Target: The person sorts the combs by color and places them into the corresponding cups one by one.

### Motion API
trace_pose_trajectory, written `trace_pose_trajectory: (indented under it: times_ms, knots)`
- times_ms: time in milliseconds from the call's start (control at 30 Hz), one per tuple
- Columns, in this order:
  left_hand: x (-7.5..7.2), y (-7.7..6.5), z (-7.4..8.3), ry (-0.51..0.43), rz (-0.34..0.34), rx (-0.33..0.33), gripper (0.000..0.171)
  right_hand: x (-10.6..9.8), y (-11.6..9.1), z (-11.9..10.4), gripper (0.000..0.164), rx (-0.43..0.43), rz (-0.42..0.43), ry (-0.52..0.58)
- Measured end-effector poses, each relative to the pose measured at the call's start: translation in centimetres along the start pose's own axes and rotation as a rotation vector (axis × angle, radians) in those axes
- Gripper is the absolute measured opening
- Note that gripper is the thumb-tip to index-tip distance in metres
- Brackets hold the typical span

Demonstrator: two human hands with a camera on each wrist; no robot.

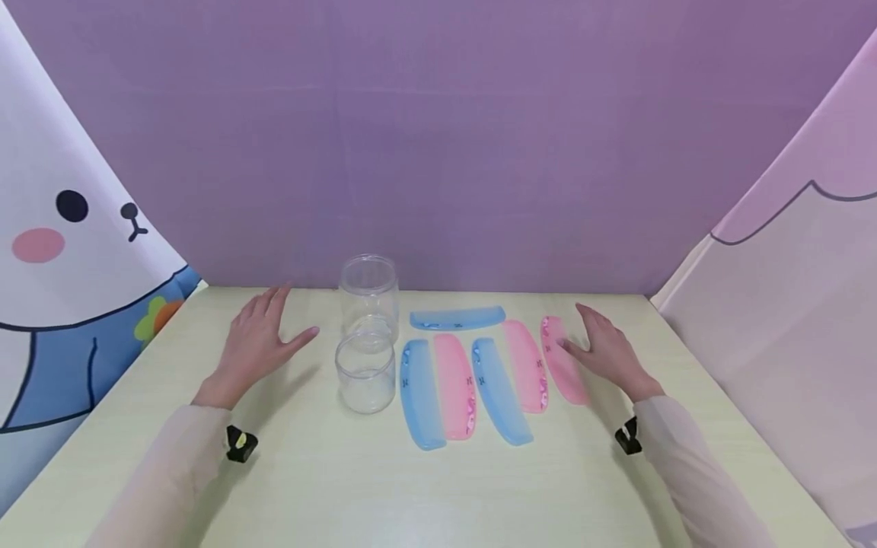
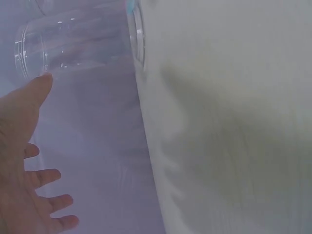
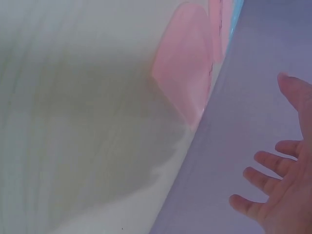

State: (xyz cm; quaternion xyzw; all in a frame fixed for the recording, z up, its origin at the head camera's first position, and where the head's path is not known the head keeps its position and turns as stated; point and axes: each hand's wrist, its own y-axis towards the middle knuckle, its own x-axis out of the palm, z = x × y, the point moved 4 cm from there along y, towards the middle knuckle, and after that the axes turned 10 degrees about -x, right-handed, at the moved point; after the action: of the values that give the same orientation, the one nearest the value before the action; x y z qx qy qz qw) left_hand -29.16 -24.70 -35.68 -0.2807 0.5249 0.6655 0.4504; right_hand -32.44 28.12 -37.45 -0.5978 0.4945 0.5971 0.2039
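Note:
My left hand hovers over the table's left side, fingers extended and thumb apart, holding nothing. To its right stand two clear cylindrical jars, a rear jar and a front jar; the left wrist view also shows a jar beyond the thumb. Blue combs and pink combs lie side by side right of the jars, with one blue comb lying crosswise behind them. My right hand, fingers extended and empty, hovers beside the rightmost pink comb, partly overlapping it in the head view.
A pale wood-grain table carries everything. Behind it rises a purple cloth backdrop. Printed cloth with a cartoon animal flanks the left side, and a pink and white cloth the right.

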Motion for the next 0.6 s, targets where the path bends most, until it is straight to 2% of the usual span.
trace_pose_trajectory:
  times_ms: [333,600]
  knots:
    - [0.4,1.2,1.6,-0.117,0.0,0.017,0.085,0.7,0.9,0.5,0.076,0.067,-0.047,0.077]
    - [0.8,2.2,3.0,-0.182,-0.078,-0.024,0.088,1.2,1.8,1.0,0.075,0.09,-0.05,0.168]
